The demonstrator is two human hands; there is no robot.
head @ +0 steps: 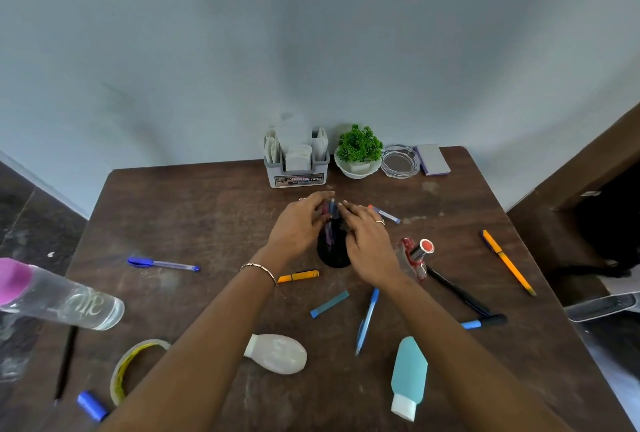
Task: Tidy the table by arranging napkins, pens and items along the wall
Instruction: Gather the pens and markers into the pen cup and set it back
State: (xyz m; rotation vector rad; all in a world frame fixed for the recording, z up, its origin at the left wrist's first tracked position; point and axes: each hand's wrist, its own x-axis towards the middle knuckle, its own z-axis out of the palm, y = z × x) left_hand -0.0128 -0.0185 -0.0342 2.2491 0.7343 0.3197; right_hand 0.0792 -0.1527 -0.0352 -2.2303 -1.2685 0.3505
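A black mesh pen holder [331, 253] stands mid-table with a few pens [331, 207] upright in it. My left hand [298, 223] pinches the tops of those pens from the left. My right hand [369, 244] lies against the holder's right side, its fingers fairly straight and touching the pens. Loose on the table lie a blue pen [162, 263], a light blue pen [367, 320], a black pen [457, 293], an orange pen [507, 262] and an orange cap [298, 275]. Along the wall stands a grey napkin holder [298, 178].
By the wall are a potted plant [358, 154], a glass ashtray [400, 161] and a grey pad [433, 159]. A red-capped perfume bottle [417, 255], a white bottle [277, 353], a teal bottle [408, 376], a tape roll [131, 366] and a clear water bottle [59, 296] lie about.
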